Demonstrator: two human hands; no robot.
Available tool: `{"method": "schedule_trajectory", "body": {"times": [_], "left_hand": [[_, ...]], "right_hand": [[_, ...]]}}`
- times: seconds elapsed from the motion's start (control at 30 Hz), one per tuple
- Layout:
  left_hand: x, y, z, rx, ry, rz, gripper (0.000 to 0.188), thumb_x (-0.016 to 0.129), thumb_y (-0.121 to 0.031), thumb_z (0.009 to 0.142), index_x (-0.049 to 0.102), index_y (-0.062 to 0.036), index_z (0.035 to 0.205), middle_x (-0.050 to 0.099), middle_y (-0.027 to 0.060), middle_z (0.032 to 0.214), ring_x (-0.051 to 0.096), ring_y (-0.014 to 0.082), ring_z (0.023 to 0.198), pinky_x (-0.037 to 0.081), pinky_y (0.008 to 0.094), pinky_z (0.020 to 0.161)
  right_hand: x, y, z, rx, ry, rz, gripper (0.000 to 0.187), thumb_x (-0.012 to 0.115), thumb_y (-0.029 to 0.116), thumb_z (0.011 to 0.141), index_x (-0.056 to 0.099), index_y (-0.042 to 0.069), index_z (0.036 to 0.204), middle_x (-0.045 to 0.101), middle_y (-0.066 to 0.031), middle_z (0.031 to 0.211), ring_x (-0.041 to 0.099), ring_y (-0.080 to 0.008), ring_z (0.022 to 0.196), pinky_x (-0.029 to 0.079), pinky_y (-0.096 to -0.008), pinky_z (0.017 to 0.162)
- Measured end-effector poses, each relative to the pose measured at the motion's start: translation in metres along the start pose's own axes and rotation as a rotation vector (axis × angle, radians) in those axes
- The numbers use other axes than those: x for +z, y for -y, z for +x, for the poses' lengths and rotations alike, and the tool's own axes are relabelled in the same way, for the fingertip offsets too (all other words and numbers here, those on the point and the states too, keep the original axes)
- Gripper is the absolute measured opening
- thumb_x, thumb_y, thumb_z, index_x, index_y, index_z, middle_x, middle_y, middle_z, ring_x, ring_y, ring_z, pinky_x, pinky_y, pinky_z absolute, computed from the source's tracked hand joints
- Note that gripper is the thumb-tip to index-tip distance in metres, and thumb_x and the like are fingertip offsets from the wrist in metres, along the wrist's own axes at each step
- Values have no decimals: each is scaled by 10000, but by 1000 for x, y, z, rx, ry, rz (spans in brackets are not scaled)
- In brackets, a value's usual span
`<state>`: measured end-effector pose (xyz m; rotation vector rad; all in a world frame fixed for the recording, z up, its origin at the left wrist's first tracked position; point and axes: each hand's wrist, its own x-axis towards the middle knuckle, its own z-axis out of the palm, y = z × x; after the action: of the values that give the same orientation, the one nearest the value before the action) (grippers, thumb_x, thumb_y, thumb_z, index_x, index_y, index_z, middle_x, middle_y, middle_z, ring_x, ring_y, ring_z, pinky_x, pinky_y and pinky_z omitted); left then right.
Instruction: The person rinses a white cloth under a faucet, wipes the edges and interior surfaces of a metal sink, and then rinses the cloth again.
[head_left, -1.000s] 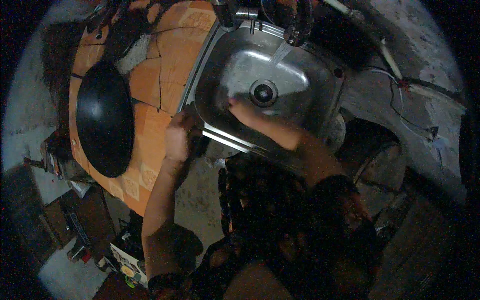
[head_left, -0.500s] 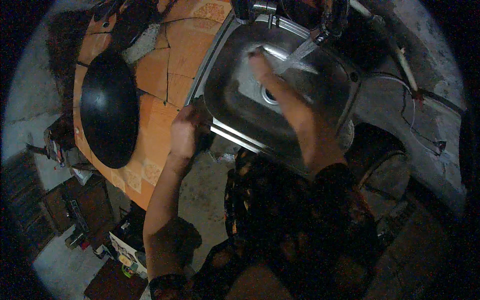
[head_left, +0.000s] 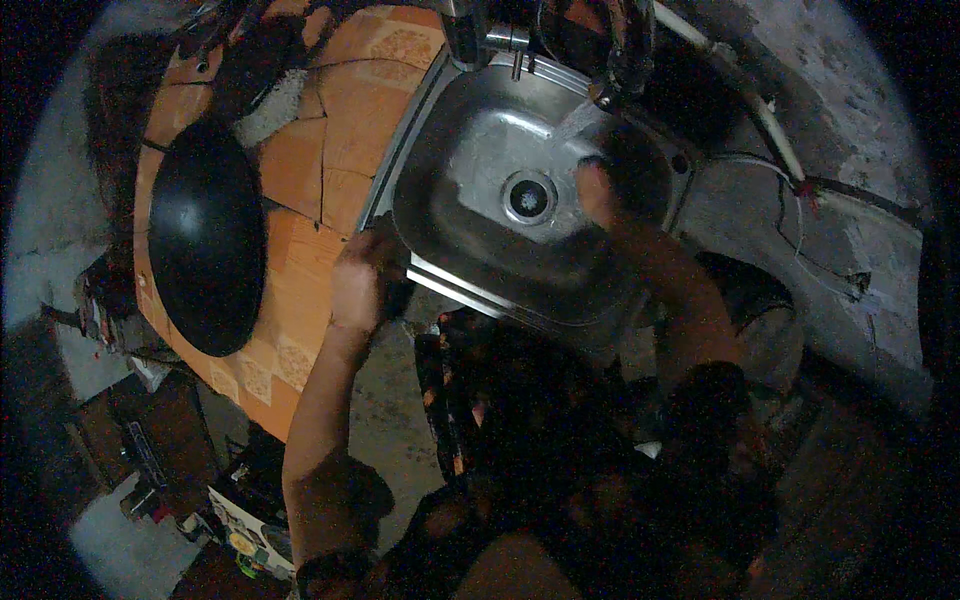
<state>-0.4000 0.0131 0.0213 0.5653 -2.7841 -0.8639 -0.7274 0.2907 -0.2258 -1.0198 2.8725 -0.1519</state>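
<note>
A steel sink (head_left: 470,264) lies in front of me, its drain (head_left: 529,199) showing in the basin floor. My left hand (head_left: 362,280) is closed at the near left corner of the sink, fingers curled over the rim and partly in shadow. Inside the basin, right of the drain, is my right hand (head_left: 598,192). Its fingers are drawn together, with something small and dark at their tips that is too blurred to name. Water (head_left: 577,122) runs into the basin from the dark tap (head_left: 607,90), just beyond that hand.
An orange tiled counter (head_left: 300,290) borders the sink on the left, with a large black oval pan-like object (head_left: 208,240) on it. A pale pipe (head_left: 755,105) runs along the wall at the right. A dark round container (head_left: 745,295) stands right of the sink.
My right hand has swept from the far left of the basin to its right side, uncovering the drain. My left hand stays at the sink's corner. The view has shifted slightly.
</note>
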Motion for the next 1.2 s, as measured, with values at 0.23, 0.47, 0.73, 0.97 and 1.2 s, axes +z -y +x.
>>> {"method": "schedule_trajectory", "body": {"times": [0.23,0.47,0.73,0.97,1.2], "left_hand": [[-6,4,3,95,96,165,205,614,-45,628,617,-41,833,581,110,871,569,281,845,485,354,697],[3,24,3,0,73,47,176,633,-77,665,636,-27,834,588,126,944,574,276,888,488,347,724],[2,17,-4,66,75,157,254,679,-88,608,652,-65,859,580,122,970,561,305,910,476,374,760],[2,14,-3,114,97,185,275,689,-89,581,636,-62,850,572,109,942,561,302,909,479,367,741],[-2,11,1,210,87,263,254,685,-121,616,639,-62,859,574,109,991,561,300,923,475,375,753]], "right_hand": [[-21,195,66,77,-230,354,340,445,211,854,494,25,1134,570,-187,1038,545,-354,939,440,-435,817],[29,219,-58,-313,119,825,345,421,188,847,483,39,1152,574,-193,1041,546,-368,945,432,-453,829],[-48,47,-81,-287,498,-24,298,408,168,845,527,4,1063,592,-198,982,578,-360,889,431,-436,833],[7,166,-81,-320,343,416,308,394,137,865,489,16,1131,529,-225,1136,523,-370,1050,415,-447,892],[33,170,-90,-152,623,916,474,376,237,893,364,25,1317,438,-215,1277,431,-315,1166,344,-392,973]]}}
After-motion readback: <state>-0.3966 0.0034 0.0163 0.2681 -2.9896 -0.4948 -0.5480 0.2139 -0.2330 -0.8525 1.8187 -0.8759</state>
